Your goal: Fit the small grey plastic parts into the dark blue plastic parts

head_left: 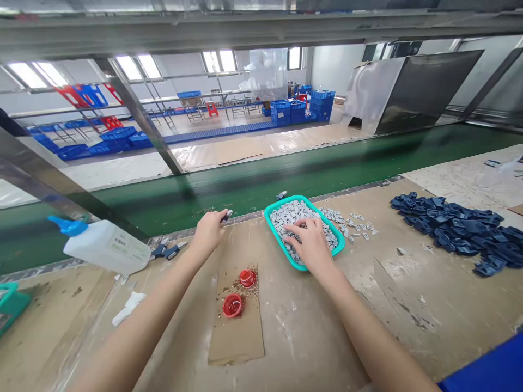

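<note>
My left hand [209, 231] is closed around a small dark blue part, held at the bench's far edge beside the green conveyor belt [253, 182]. My right hand [309, 244] reaches into a teal tray [274, 235] filled with small grey pieces [291, 211]; its fingers are bent down among them. Whether they pinch one is hidden. More grey pieces [356, 224] lie scattered just right of the tray. A heap of dark blue parts [457, 228] sits on the bench at the right.
Two red caps [239, 294] rest on a cardboard strip [237, 326] near me. A white bottle with a blue nozzle [104, 245] lies at the left, with a few blue parts [167, 251] beside it. Blue crates [302, 106] stand beyond the belt.
</note>
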`<control>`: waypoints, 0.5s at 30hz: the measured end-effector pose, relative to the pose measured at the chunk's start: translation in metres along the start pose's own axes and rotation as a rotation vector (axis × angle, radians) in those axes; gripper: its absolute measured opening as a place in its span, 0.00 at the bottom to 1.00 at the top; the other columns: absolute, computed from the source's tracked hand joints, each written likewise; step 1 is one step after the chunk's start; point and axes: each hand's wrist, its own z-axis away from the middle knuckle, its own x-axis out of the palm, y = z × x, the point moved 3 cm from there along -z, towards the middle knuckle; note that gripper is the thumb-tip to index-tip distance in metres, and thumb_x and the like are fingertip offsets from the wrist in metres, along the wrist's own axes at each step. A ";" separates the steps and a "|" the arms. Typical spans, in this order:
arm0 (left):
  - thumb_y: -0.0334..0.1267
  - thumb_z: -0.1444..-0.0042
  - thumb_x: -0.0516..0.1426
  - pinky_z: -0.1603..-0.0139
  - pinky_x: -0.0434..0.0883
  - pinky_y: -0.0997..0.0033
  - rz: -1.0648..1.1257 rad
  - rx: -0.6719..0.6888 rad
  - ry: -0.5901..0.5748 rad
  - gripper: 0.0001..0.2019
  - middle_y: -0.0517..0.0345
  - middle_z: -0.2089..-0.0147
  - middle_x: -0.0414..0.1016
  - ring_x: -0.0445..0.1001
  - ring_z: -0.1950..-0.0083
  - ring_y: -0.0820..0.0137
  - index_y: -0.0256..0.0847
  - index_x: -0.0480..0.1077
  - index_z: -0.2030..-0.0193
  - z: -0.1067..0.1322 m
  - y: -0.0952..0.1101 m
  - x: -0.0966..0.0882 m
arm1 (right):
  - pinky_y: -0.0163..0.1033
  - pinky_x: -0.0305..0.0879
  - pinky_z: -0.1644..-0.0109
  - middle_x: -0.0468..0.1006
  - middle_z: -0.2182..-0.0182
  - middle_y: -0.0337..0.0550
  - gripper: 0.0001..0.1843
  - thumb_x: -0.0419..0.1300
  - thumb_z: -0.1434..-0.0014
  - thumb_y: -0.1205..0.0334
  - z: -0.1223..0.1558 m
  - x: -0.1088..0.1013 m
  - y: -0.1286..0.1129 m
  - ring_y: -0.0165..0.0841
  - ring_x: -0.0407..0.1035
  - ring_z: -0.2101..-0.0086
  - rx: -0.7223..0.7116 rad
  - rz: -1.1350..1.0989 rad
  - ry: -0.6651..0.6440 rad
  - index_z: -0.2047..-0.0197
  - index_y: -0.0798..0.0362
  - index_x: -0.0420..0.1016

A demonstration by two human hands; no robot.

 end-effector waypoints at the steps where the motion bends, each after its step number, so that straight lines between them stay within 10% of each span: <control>1: 0.25 0.48 0.51 0.50 0.69 0.59 -0.015 0.012 -0.023 0.21 0.42 0.53 0.77 0.72 0.47 0.53 0.34 0.72 0.47 -0.014 -0.002 0.006 | 0.49 0.66 0.53 0.73 0.60 0.48 0.07 0.64 0.44 0.62 0.000 0.001 -0.002 0.46 0.62 0.55 0.000 0.017 0.004 0.61 0.46 0.81; 7: 0.39 0.40 0.56 0.47 0.68 0.53 -0.032 0.020 -0.059 0.14 0.48 0.51 0.74 0.72 0.49 0.61 0.35 0.70 0.50 -0.073 0.000 0.037 | 0.45 0.69 0.61 0.73 0.64 0.51 0.05 0.60 0.39 0.63 0.001 0.007 -0.006 0.45 0.65 0.58 0.012 0.128 -0.047 0.66 0.54 0.75; 15: 0.47 0.41 0.56 0.42 0.65 0.54 0.147 0.085 -0.059 0.21 0.43 0.47 0.73 0.69 0.44 0.58 0.34 0.69 0.47 -0.129 0.066 0.054 | 0.43 0.69 0.60 0.76 0.65 0.50 0.06 0.57 0.37 0.64 0.002 0.002 0.005 0.42 0.68 0.60 -0.020 0.051 0.032 0.60 0.57 0.73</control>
